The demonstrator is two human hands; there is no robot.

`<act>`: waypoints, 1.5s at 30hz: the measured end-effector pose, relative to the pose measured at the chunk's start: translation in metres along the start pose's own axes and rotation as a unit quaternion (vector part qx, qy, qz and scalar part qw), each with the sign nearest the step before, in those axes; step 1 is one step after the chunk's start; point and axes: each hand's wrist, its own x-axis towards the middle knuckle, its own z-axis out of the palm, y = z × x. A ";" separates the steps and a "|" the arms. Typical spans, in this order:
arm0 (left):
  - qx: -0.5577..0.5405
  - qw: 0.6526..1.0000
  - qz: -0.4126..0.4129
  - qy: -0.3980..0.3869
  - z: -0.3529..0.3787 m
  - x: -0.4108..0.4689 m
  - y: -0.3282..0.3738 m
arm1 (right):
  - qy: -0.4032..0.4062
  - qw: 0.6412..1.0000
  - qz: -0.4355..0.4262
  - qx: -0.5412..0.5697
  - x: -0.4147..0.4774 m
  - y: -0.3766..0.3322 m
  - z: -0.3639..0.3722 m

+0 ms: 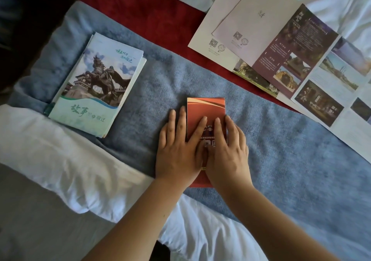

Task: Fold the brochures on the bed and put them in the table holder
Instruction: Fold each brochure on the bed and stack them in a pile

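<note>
Currently: one red brochure [206, 107] pressed under flat-fingered left hand [178, 152] and right hand [228, 152]; one folded stack [96, 84]; at least three unfolded brochures [281, 45].

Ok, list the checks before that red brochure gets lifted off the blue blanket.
1. Lying flat: red folded paper brochure on the blue fleece blanket, ok.
2. Pressed down: left hand and right hand on it, fingers straight, ok.
3. Creases sharp: cannot tell, hands cover most of it.
4. Finished pile apart: stack of folded pale-green paper brochures lies to its left, ok.
5. Everything folded: not ok, unfolded paper brochures lie at upper right.
6. Reach to the table holder: cannot tell, not in view.
</note>
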 end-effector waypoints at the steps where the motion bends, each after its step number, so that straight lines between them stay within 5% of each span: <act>1: -0.002 1.000 0.000 0.000 -0.001 0.000 0.000 | 0.006 1.000 0.004 -0.002 0.000 -0.001 -0.001; 5: -0.040 0.999 0.020 0.020 -0.006 -0.001 0.002 | 0.007 1.000 0.012 0.016 -0.002 -0.004 -0.004; 10: -0.124 0.992 0.007 0.022 -0.032 -0.005 -0.001 | -0.009 0.983 0.056 0.176 0.002 -0.023 -0.041; 12: -0.277 0.960 -0.031 0.016 -0.055 -0.008 -0.010 | 0.020 0.973 0.032 0.229 0.002 -0.038 -0.058; 14: -0.446 0.887 -0.117 0.003 -0.086 -0.010 -0.019 | -0.013 0.953 -0.002 0.303 0.000 -0.059 -0.072; 16: -0.488 0.854 -0.176 0.031 -0.111 -0.014 -0.032 | -0.074 0.952 -0.069 0.290 0.000 -0.077 -0.069; 18: -0.446 0.872 -0.188 0.064 -0.118 -0.017 -0.047 | -0.130 0.963 -0.130 0.198 0.000 -0.087 -0.054; 22: -0.202 0.973 -0.091 0.071 -0.082 -0.030 -0.079 | -0.142 0.972 -0.182 0.051 -0.003 -0.081 -0.008; 28: -0.013 0.999 -0.037 0.005 -0.028 -0.055 -0.069 | -0.060 0.997 -0.054 0.005 -0.019 -0.074 0.005; 32: -0.031 0.999 -0.029 0.022 -0.025 -0.053 -0.067 | -0.064 0.995 -0.017 0.080 -0.019 -0.069 0.011; 39: -0.223 0.966 -0.061 0.116 -0.066 -0.026 -0.089 | -0.063 0.989 -0.045 0.124 0.004 -0.109 0.006; 45: -0.163 0.973 -0.026 0.159 -0.108 0.023 -0.159 | -0.079 0.985 -0.053 0.145 0.045 -0.175 0.018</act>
